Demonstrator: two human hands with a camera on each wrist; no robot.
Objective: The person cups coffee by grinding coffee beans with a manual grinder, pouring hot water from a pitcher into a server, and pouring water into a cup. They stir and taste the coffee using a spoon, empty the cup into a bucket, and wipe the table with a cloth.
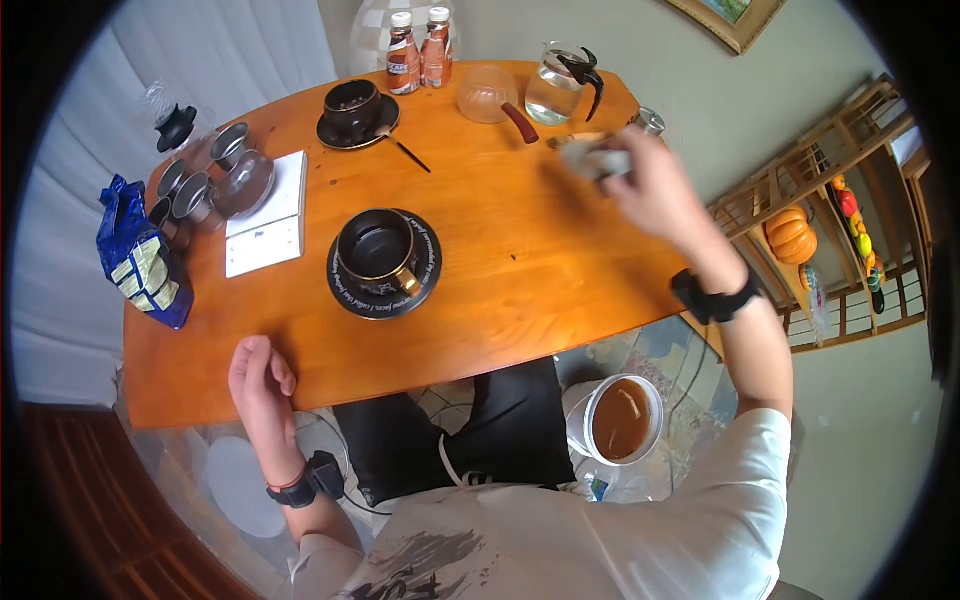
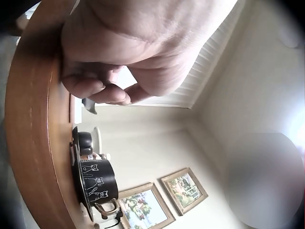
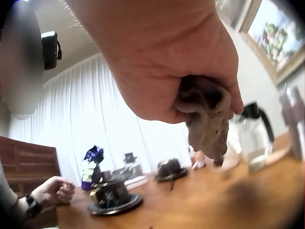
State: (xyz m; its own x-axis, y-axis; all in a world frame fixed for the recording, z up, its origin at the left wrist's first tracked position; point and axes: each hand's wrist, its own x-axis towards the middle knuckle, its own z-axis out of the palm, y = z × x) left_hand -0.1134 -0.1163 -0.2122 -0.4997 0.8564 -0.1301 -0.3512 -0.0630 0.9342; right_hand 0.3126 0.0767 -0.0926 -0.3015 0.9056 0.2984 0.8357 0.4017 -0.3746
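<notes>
My right hand [image 1: 655,185] grips a crumpled, stained greyish cloth [image 3: 209,129] above the right side of the wooden table. In the head view the cloth is blurred, and part of it is hidden inside the fist. My left hand [image 1: 262,380] rests at the table's near-left edge, its fingers loosely curled and holding nothing. Between the hands, a black cup [image 1: 362,236] with a gold handle stands on a black saucer [image 1: 343,297] with white lettering. White cat drawings show on this cup's side in the left wrist view.
Farther back are a second black cup [image 1: 352,115] on its saucer, a small brush [image 1: 408,154] and two brown bottles [image 1: 404,62]. A glass pot [image 1: 486,95] and a water pitcher [image 1: 553,92] stand back right. Leftward are a notebook [image 1: 265,245], metal cups and a blue bag [image 1: 150,270]. A bucket [image 1: 655,415] stands below.
</notes>
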